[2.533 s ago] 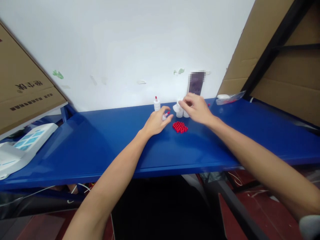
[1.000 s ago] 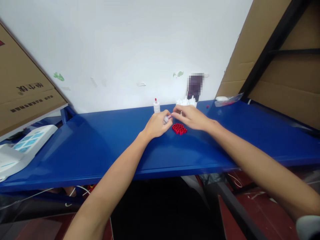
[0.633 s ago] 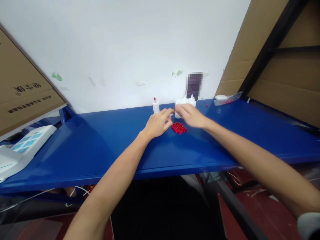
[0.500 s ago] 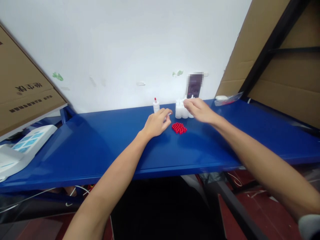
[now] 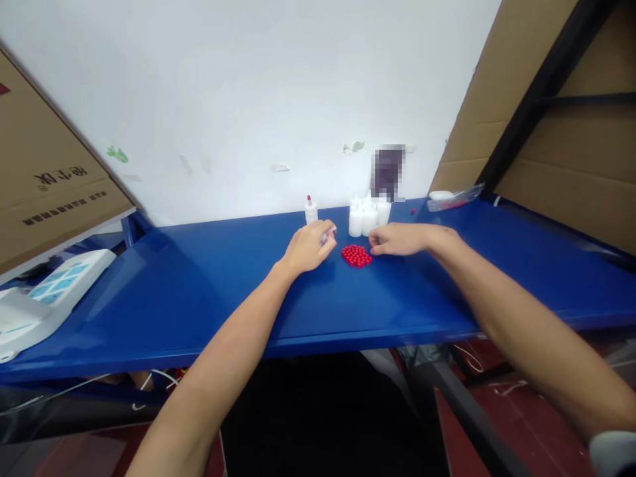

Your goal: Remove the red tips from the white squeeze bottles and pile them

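Note:
My left hand [image 5: 309,248] is closed around a white plastic bottle [image 5: 328,234], mostly hidden by the fingers. Beside the right edge of a small heap of red caps [image 5: 356,256] is my right hand [image 5: 397,238], fingers bent with a little gap between thumb and forefinger and nothing visible in it. Several white squeeze bottles [image 5: 356,221] stand grouped just behind the heap. Behind my left hand a white bottle with a red cap [image 5: 311,211] stands upright against the wall.
The blue table [image 5: 199,291] meets a white wall. A blurred dark phone-like object [image 5: 388,169] leans behind the bottles. One red cap [image 5: 413,211] lies apart, near a clear plastic bag [image 5: 454,199]. A white device [image 5: 59,291] sits at the left, below a cardboard box [image 5: 59,152].
My right hand has come down from the tops of the grouped bottles to the edge of the red caps. My left hand stays almost in place, still holding the bottle.

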Tool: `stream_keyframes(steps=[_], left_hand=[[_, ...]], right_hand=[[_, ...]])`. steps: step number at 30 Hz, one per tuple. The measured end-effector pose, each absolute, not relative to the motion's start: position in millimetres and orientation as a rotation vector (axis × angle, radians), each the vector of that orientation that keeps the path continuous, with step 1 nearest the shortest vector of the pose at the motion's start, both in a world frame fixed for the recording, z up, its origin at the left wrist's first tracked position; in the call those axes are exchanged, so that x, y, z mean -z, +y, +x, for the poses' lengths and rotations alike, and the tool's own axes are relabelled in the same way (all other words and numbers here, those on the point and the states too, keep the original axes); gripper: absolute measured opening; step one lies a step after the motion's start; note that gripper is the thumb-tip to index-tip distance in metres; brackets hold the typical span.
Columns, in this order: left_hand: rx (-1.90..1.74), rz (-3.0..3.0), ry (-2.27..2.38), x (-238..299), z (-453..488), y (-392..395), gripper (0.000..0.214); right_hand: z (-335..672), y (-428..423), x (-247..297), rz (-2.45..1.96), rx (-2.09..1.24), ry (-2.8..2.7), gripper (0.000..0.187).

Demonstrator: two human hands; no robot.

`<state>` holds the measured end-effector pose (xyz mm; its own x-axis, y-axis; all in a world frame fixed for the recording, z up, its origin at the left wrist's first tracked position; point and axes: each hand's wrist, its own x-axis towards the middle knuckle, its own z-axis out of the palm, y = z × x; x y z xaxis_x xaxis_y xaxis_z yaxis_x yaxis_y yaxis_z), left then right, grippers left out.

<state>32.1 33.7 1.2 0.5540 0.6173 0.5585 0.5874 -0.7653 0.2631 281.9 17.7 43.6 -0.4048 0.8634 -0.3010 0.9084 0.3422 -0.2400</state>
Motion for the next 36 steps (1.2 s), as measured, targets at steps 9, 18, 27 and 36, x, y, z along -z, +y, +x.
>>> stream_keyframes(steps=[9,18,27,36], left_hand=[[-0.983,2.723,1.063,-1,32,34,0.023],[-0.958,2.686,1.013,-3,31,32,0.029],[-0.947,2.719,1.024,-4,33,28,0.031],[-0.977,2.69,1.005,-8,49,15,0.053]], right_hand=[[278,13,-47,1.517,0.679,2.593,0.009],[274,9,-52,1.519,0.605,2.658,0.016],[269,6,-52,1.695,0.293,3.112,0.018],[245,-6,-46,1.542,0.463,3.368,0.025]])
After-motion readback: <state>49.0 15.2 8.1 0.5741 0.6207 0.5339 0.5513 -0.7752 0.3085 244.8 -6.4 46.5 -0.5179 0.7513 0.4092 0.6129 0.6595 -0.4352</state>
